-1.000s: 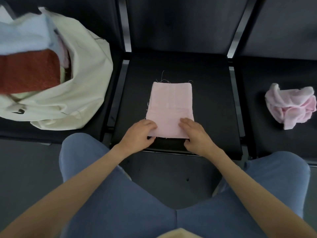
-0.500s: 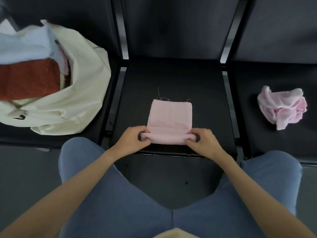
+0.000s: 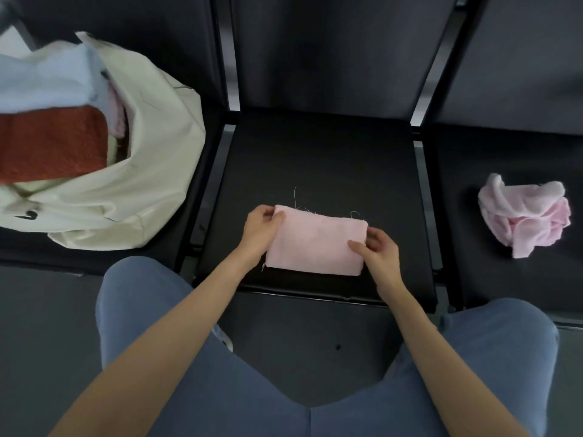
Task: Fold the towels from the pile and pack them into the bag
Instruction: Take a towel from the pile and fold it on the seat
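A pale pink towel (image 3: 315, 242) lies folded into a small rectangle on the middle black seat (image 3: 318, 159). My left hand (image 3: 260, 230) pinches its far left corner. My right hand (image 3: 377, 249) pinches its right edge near the far corner. A cream bag (image 3: 138, 171) stands open on the left seat, with a rust-red towel (image 3: 50, 143) and a light blue towel (image 3: 47, 80) inside. A crumpled pink towel (image 3: 525, 212) sits on the right seat.
Three black seats run side by side, with metal bars (image 3: 424, 70) between the backrests. My knees in blue jeans (image 3: 176, 335) are close to the front edge of the middle seat. Dark floor (image 3: 41, 326) lies below.
Both hands lifted the near edge of the pink towel and carried it away from me onto the far edge. The towel is now half as deep. The camera tilted a little.
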A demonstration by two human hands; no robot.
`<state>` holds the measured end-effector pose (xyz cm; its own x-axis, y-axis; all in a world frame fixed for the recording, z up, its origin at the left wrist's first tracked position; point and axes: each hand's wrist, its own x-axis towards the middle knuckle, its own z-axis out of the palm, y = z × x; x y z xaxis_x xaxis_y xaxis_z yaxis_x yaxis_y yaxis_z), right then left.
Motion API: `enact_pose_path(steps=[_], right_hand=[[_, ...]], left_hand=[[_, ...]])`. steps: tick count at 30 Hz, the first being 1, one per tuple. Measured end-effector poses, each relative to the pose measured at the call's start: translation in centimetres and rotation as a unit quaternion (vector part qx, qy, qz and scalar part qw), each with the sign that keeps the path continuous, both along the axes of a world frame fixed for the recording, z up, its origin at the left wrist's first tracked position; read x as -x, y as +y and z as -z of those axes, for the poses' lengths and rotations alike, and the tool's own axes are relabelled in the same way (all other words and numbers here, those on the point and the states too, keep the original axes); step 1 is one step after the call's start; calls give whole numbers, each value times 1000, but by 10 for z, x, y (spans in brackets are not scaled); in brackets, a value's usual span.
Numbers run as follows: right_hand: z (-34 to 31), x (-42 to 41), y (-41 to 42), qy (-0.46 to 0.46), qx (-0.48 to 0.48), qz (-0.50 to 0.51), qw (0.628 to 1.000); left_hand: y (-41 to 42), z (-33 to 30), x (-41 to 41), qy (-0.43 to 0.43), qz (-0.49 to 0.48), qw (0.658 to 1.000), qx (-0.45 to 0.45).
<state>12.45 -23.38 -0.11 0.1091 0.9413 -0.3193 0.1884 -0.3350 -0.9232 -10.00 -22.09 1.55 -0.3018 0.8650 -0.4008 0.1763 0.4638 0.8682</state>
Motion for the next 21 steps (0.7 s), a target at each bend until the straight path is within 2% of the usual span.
enact_pose_path(steps=[3, 5, 10, 14, 18, 21], right_hand=[[8, 3, 10, -42, -7, -6, 999], [12, 6, 15, -64, -16, -4, 998], [25, 11, 18, -166, -11, 1, 986], [27, 16, 20, -267, 43, -68, 960], [20, 27, 13, -242, 32, -74, 967], [9, 39, 3, -191, 21, -62, 979]], left_hand=[[7, 6, -4, -42, -23, 999, 23], [7, 11, -5, -23, 2, 999, 31], [-1, 32, -5, 195, 37, 980, 32], [-5, 32, -9, 278, 81, 951, 110], [-3, 24, -7, 267, 156, 941, 138], [-9, 19, -1, 225, 173, 954, 94]])
